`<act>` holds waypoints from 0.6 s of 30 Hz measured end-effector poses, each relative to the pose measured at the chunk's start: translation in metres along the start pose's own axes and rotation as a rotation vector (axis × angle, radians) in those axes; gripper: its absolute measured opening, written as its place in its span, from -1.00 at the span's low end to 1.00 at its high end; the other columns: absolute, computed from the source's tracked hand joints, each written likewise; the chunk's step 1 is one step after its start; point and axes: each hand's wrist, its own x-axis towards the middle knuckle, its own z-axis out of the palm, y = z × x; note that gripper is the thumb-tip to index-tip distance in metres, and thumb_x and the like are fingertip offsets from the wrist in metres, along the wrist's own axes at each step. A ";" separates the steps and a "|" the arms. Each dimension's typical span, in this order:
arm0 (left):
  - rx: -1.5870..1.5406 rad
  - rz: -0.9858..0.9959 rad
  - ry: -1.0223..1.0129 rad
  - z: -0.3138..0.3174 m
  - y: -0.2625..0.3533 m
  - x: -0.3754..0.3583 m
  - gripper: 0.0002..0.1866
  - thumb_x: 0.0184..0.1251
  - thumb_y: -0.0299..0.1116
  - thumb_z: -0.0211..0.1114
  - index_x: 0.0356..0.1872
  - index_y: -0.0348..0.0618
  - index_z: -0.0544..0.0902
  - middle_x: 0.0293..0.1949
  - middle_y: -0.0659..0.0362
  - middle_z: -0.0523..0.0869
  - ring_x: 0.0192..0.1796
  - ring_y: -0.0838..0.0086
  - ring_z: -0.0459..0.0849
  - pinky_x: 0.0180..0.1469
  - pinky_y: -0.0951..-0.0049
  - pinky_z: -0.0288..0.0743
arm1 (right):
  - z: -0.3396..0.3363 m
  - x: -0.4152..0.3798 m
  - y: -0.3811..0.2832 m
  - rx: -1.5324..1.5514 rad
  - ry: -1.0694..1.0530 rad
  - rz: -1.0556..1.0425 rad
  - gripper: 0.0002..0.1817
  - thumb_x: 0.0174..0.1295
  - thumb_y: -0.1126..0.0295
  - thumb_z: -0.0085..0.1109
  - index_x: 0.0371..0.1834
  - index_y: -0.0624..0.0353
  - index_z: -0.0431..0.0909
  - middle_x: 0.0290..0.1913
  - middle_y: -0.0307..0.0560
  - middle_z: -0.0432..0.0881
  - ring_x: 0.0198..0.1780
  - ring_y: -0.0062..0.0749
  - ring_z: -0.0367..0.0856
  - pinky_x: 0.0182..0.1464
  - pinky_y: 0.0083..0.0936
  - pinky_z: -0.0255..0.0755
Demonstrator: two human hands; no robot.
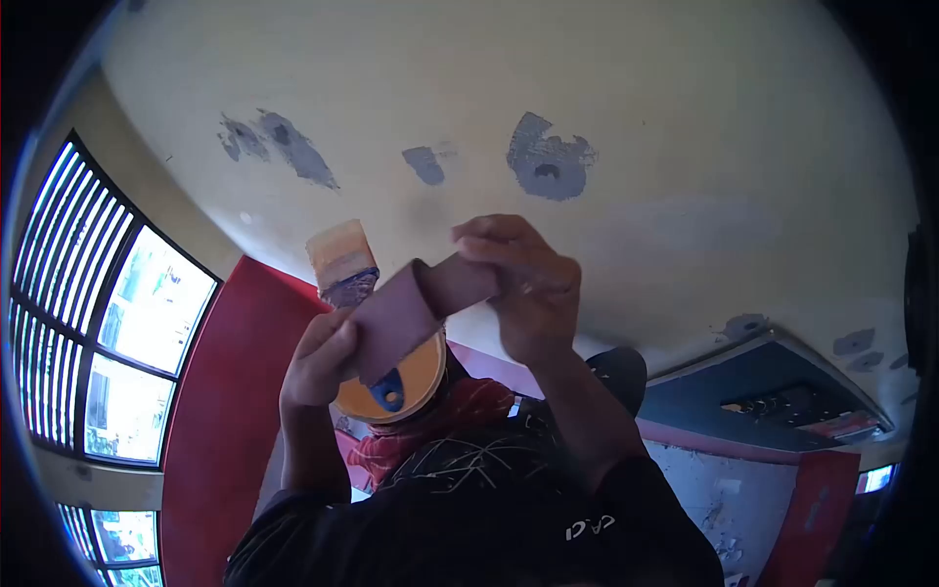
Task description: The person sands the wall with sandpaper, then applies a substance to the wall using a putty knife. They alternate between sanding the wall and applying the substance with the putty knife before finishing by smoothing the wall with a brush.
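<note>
A strip of reddish-brown sandpaper (396,323) is bent into a fold between my two hands. My left hand (321,360) pinches its lower left part, thumb on top. At the other end, my right hand (533,284) has its fingers closed over the upper edge. Behind the sandpaper runs a wide paintbrush (339,252) with pale bristles; its blue handle end, with a hole, shows below the strip. The middle of the brush is hidden. Beneath it is a round tub (438,377) with an orange-yellow top.
Grey filler patches (550,161) mark the pale surface overhead. Louvred windows (108,313) and a red wall section (220,382) are on the left. A dark blue panel (753,391) with a raised edge is at right.
</note>
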 end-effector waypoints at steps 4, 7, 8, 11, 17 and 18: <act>-0.017 0.065 0.142 0.009 -0.001 -0.005 -0.34 0.27 0.07 0.03 0.00 -0.50 0.46 -0.25 0.00 0.65 -0.21 0.40 0.63 -0.13 0.51 0.45 | -0.033 -0.014 -0.015 0.410 0.292 0.230 -0.69 0.17 0.69 -0.08 -0.01 0.36 0.47 0.01 0.14 0.56 -0.04 -0.26 0.60 0.03 -0.43 0.50; 0.011 0.054 0.171 -0.008 -0.006 -0.014 -0.37 0.30 0.05 0.00 -0.02 -0.46 0.47 -0.25 -0.04 0.64 -0.22 0.30 0.64 -0.13 0.42 0.48 | -0.062 -0.033 -0.021 0.512 0.538 0.342 -0.79 0.26 0.54 -0.07 -0.10 0.36 0.50 -0.05 0.13 0.57 -0.08 -0.26 0.61 0.00 -0.40 0.50; 0.004 0.056 0.189 -0.015 -0.011 -0.018 -0.39 0.31 0.04 0.00 -0.02 -0.46 0.47 -0.24 -0.04 0.64 -0.22 0.30 0.64 -0.13 0.42 0.48 | -0.071 -0.045 -0.018 0.518 0.616 0.382 -0.79 0.30 0.48 -0.07 -0.12 0.35 0.50 -0.07 0.13 0.57 -0.09 -0.26 0.61 -0.01 -0.39 0.50; -0.033 0.119 0.210 -0.019 -0.015 -0.018 -0.44 0.35 -0.03 0.00 0.00 -0.46 0.46 -0.22 0.02 0.63 -0.23 0.38 0.63 -0.15 0.48 0.46 | -0.095 -0.100 -0.008 0.566 0.703 0.456 -0.78 0.30 0.36 -0.01 -0.15 0.28 0.52 -0.10 0.10 0.58 -0.09 -0.31 0.59 -0.01 -0.48 0.49; -0.030 0.170 0.264 -0.030 -0.014 -0.009 -0.45 0.40 -0.05 -0.09 0.02 -0.48 0.43 -0.22 -0.05 0.64 -0.21 0.31 0.65 -0.07 0.42 0.46 | -0.111 -0.222 0.003 0.217 0.812 0.910 -0.71 0.15 0.58 0.17 -0.05 0.31 0.44 -0.10 -0.01 0.55 -0.06 -0.36 0.56 -0.01 -0.53 0.47; -0.014 0.122 0.280 -0.035 -0.013 -0.008 -0.45 0.42 -0.04 -0.12 0.01 -0.46 0.43 -0.25 -0.07 0.64 -0.22 0.31 0.65 -0.10 0.40 0.47 | -0.103 -0.220 -0.005 0.273 0.895 0.988 -0.57 0.03 0.72 0.19 0.02 0.33 0.40 -0.11 -0.06 0.54 -0.08 -0.43 0.55 -0.02 -0.58 0.46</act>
